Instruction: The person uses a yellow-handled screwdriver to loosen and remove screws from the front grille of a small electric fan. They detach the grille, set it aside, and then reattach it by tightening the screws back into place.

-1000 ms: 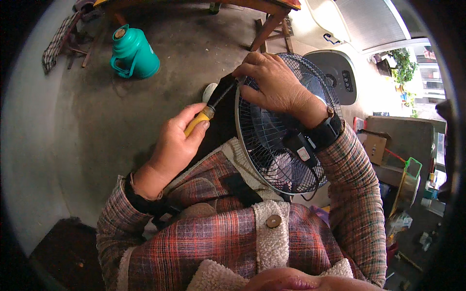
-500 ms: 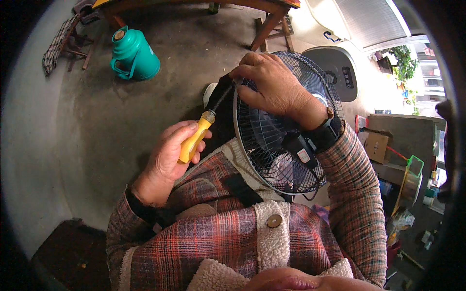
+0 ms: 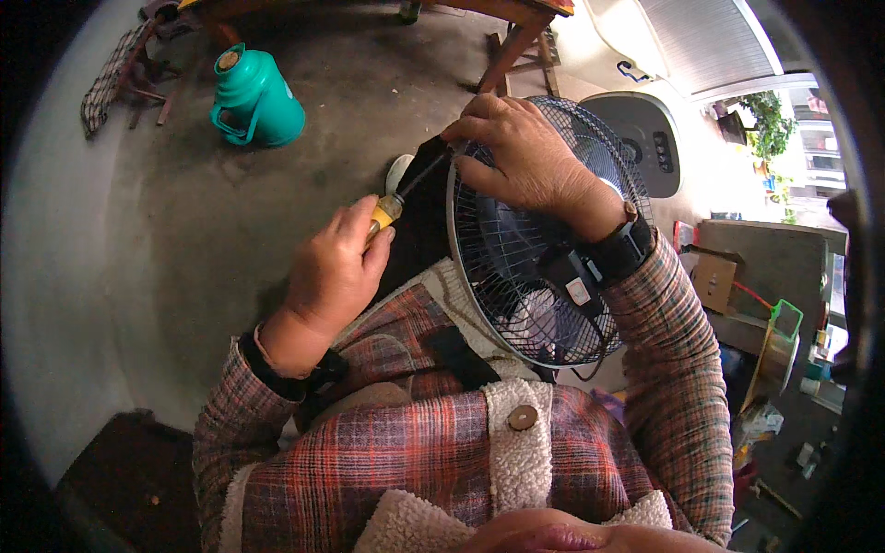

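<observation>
My left hand (image 3: 334, 269) is wrapped over the yellow handle of a screwdriver (image 3: 385, 213), back of the hand upward. The dark shaft slants up and right toward the rim of a round electric fan (image 3: 527, 332). At that rim, my right hand (image 3: 524, 158) is closed with fingertips and thumb on the wire guard's edge. Its fingers hide the screwdriver's tip and whatever it meets. The fan leans tilted against my lap, its wire guard and blades showing, with a dark motor housing below my right wrist.
A green thermos jug (image 3: 261, 103) with a cork stands on the floor at the far left. Beyond is a wooden table (image 3: 369, 9). The fan's grey base (image 3: 645, 129) lies to the right, near a cardboard box (image 3: 713, 281) and a shelf of clutter.
My left hand has turned over the screwdriver handle, from palm up to back of hand up, and moved slightly up. My right hand stays at the fan's rim.
</observation>
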Tool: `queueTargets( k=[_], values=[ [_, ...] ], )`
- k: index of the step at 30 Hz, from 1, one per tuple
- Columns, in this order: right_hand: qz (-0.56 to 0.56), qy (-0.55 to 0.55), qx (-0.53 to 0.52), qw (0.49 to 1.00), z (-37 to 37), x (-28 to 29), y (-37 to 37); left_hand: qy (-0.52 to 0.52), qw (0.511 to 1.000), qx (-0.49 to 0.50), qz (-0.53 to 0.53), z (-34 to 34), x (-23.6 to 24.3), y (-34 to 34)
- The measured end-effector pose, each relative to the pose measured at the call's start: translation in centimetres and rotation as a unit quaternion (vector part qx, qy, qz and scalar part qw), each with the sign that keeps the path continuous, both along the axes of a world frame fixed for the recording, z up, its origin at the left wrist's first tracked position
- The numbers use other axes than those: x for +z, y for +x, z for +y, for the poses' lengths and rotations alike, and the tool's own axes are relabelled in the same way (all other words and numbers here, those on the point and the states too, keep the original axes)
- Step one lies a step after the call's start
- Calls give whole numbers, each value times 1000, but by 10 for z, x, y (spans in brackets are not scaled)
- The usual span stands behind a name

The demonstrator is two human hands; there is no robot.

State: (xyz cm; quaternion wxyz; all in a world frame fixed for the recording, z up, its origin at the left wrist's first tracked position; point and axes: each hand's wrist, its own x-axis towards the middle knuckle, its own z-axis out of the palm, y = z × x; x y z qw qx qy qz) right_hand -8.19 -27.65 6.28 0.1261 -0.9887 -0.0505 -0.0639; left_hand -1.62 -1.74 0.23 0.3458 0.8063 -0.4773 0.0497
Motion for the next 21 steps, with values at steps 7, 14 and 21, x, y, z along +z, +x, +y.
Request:
queueTargets(
  k=[7,14,21],
  values=[
    [-1,9,1,1000,5,3,-6,-157,577,7,801,20,1,-1],
    [5,1,6,1000,1,2,-3,-78,726,-19,683,10,9,-4],
    [4,-8,7,1000,-6,1,11,60,993,-1,-100,-4,4,3]
  ],
)
